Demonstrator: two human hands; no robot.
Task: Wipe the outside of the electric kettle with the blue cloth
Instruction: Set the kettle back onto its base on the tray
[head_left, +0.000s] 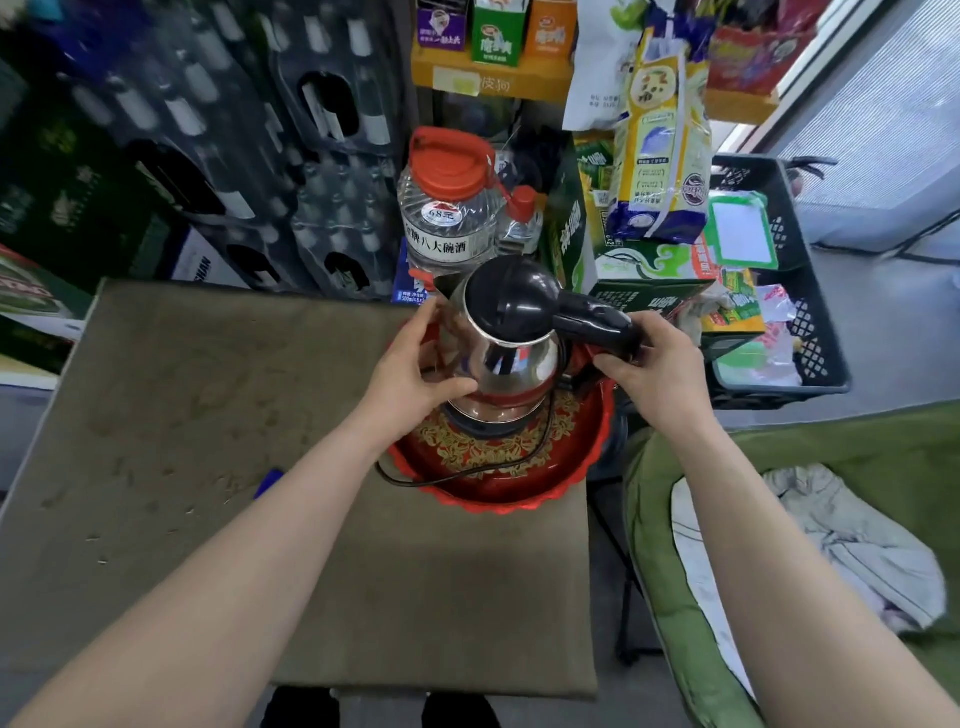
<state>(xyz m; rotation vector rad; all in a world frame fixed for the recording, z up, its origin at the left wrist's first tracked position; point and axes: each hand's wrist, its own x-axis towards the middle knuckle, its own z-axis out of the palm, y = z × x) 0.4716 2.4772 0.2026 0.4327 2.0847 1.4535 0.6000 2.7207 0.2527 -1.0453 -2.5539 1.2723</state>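
Readable writing first: the clear jug (451, 218) w/ the red cap, just beyond my left hand (415, 371), has a "68元" sticker and a label reading "八大碗酒". The blue box (410, 283) under it shows "500ml". Yellow shelf strip (488, 83) further back has characters, too blurred to read. Green cartons (644, 280) beyond my right hand (657, 371) carry print I can't make out.

The electric kettle (501, 358), steel body w/ black lid, sits between both hands, on its base in the red tray (519, 483) w/ gold pattern. Left hand is wrapped against the kettle's left side, thumb across the front of the shiny wall, fingers round the far side. Right hand is closed around the black handle (597, 319) at its outer end. Black cord (540, 447) runs from the base down across the tray toward my left forearm.

A small blue bit (269, 482), prob. the blue cloth, peeks out on the brown table (208, 415) left of my left forearm, well apart from both hands; neither hand touches it.
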